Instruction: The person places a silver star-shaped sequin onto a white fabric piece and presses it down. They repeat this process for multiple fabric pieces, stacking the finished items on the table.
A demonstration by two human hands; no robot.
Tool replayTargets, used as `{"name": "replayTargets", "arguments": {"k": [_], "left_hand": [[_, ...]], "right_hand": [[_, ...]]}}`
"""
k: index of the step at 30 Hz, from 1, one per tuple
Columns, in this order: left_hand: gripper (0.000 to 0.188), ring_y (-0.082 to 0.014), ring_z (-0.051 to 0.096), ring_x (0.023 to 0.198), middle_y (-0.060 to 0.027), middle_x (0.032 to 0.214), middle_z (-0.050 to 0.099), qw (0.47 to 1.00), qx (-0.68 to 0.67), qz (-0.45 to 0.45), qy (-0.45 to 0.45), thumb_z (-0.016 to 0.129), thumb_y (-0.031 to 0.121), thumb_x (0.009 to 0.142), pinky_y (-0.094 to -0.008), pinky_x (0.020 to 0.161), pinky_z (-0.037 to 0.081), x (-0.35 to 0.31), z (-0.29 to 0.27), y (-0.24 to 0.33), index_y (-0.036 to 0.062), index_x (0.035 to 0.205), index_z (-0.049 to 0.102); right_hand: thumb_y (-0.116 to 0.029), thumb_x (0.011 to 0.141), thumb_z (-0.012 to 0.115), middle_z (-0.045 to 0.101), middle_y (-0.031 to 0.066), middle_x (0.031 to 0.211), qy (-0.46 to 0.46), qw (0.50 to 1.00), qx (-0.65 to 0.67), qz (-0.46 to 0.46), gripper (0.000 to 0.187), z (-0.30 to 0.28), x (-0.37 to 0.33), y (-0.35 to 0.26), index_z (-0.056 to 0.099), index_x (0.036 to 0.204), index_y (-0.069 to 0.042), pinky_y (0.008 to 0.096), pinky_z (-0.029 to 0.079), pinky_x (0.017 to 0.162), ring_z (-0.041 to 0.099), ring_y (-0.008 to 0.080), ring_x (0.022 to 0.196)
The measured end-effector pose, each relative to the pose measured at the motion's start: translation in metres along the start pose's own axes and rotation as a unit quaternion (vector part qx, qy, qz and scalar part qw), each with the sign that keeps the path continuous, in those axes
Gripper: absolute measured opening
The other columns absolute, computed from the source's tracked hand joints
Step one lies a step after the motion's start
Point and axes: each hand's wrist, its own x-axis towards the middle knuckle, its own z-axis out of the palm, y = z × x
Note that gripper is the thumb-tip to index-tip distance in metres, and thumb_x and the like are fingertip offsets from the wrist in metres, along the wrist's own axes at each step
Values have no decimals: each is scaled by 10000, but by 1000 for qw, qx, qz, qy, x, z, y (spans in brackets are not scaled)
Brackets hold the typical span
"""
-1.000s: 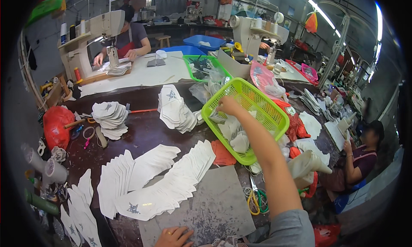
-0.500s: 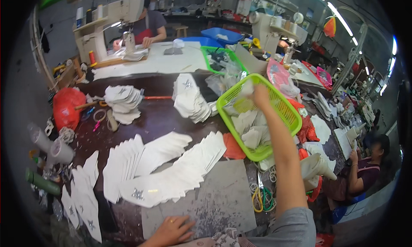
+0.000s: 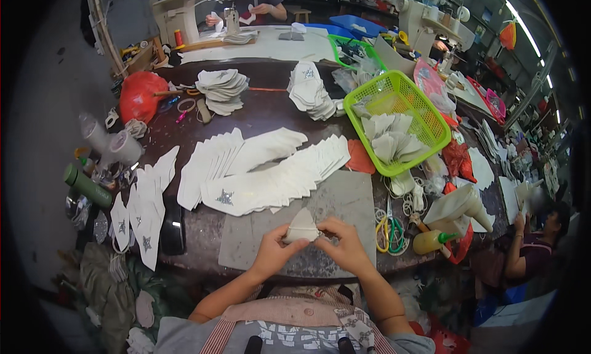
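your left hand (image 3: 274,249) and right hand (image 3: 342,246) are pinching a small off-white pointed cloth-like piece (image 3: 301,226), fingers (image 3: 332,227) nearly closed; it's probably handling light and pliable, near corners gripping best.

Head-worn fisheye, looking down across worktable (image 3: 261,117).
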Motion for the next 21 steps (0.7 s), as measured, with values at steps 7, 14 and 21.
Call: {"name": "replayTargets", "arguments": {"k": [7, 14, 21], "left_hand": [[339, -208, 585, 985, -134, 1170, 540, 972, 116, 148, 139, 658, 69, 826, -312, 796, 489, -24, -4, 12, 3, 1144, 562], [331, -263, 616, 880, -151, 1124, 565, 863, 442, 215, 118, 674, 30, 756, -325, 742, 505, -38, -15, -37, 20, 1079, 603], [306, -219, 619, 824, -92, 1055, 606, 762, 564, 295, 118, 690, 77, 726, -334, 694, 480, -32, -13, -55, 77, 1030, 652]], "right_hand": [[-109, 772, 693, 627, 104, 846, 263, 964, -24, -15, 244, -92, 27, -2, 647, 974, 21, 277, 458, 698, 583, 171, 755], [-152, 780, 643, 657, 169, 983, 283, 890, -355, 47, 237, -250, 121, 60, 683, 964, -6, 407, 492, 784, 618, 332, 929], [-225, 775, 653, 621, 164, 908, 311, 754, -579, -11, 189, -232, 259, 137, 676, 851, -54, 467, 472, 714, 596, 319, 858]]}}
